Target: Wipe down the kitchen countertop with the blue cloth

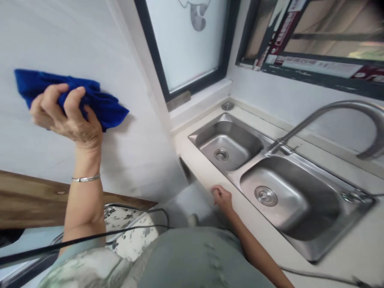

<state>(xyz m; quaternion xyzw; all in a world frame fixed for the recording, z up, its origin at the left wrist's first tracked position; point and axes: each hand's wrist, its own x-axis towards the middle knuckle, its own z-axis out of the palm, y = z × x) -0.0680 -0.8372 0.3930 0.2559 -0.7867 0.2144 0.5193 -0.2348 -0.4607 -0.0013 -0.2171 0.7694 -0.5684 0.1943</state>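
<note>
My left hand is raised against the white wall, its fingers curled into a bunched blue cloth. The cloth lies flat on the wall at its left end and is crumpled under the fingers and toward the right. A silver bracelet circles the left wrist. Down by the front edge of the white countertop, my right hand is loosely closed, and no object shows in it. It is close to the steel double sink, outside its rim.
A curved faucet arches over the larger basin. A dark-framed window stands beyond the wall's corner. A brown wooden board runs along the wall below the cloth. A speckled chair stands low at left, with a black cable crossing before it.
</note>
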